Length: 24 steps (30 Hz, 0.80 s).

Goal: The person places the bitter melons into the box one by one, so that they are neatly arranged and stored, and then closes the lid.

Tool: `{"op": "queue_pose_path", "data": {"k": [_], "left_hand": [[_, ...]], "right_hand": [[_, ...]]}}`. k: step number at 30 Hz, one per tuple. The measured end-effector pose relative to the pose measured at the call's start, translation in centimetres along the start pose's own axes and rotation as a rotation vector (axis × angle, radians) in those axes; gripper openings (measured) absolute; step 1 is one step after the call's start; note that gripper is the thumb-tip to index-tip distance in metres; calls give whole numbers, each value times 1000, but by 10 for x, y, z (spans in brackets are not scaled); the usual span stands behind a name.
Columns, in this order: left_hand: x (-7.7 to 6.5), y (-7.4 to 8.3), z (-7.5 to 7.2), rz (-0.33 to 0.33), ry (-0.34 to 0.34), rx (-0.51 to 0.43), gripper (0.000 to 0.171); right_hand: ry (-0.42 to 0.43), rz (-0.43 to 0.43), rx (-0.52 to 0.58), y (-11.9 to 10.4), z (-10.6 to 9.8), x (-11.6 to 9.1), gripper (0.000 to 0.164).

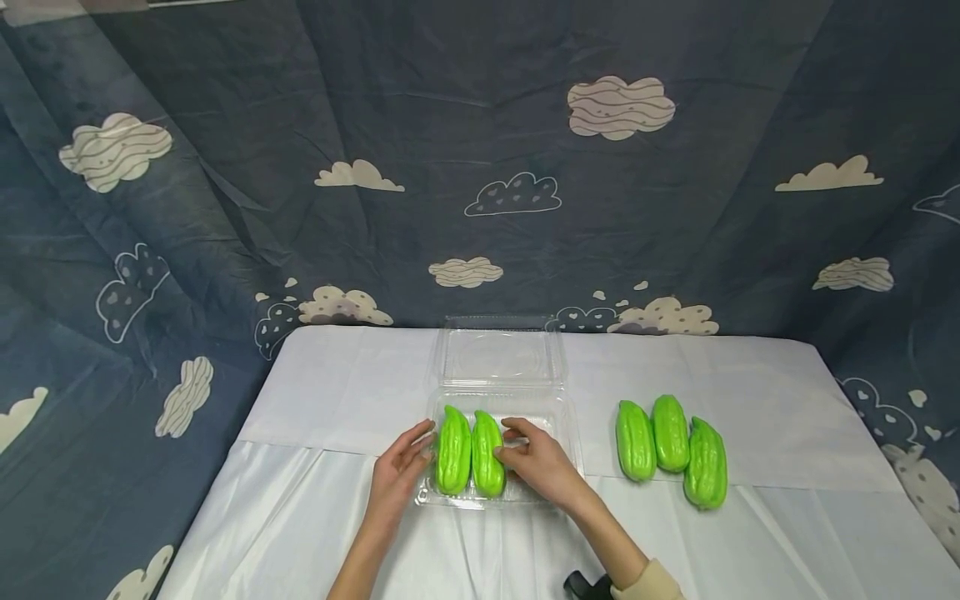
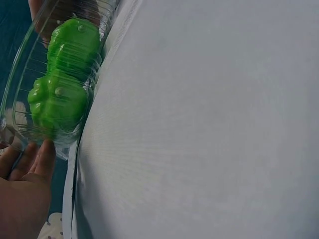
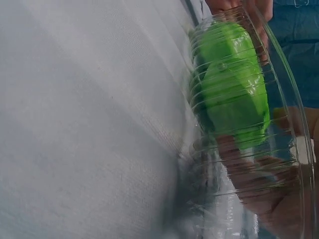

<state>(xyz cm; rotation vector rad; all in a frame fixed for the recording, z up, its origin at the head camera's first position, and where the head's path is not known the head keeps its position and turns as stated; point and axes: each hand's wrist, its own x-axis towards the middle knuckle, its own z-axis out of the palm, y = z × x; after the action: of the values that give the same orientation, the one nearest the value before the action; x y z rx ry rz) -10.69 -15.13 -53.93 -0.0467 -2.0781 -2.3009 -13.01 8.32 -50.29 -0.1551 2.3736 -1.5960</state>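
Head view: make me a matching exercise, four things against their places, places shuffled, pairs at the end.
Things
1. Left hand
2. Right hand
3. Clear lid
4. Three green vegetables

Places
A. Folded open at the far side of the box
B. On the white cloth, right of the box
C. By the box's left edge
D. Over the box, at the right vegetable in it

Pairs: 1-C, 2-D, 3-A, 4-B

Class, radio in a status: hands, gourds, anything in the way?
Left hand at left side of box. Right hand touching right gourd inside. Two gourds boxed, three on cloth. Lid open, nothing visibly blocking.
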Motion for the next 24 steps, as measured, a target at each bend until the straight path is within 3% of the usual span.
{"op": "queue_pose_path", "data": {"k": [3, 8, 24], "left_hand": [[0, 0, 0, 0, 1, 1, 44], [0, 1, 1, 3, 6, 5, 44], [1, 3, 1, 16, -1, 21, 45]], "right_hand": [[41, -21, -58, -1, -2, -2, 50], [84, -57, -55, -5, -7, -6, 47], [175, -115, 68, -9, -29, -34, 40]]}}
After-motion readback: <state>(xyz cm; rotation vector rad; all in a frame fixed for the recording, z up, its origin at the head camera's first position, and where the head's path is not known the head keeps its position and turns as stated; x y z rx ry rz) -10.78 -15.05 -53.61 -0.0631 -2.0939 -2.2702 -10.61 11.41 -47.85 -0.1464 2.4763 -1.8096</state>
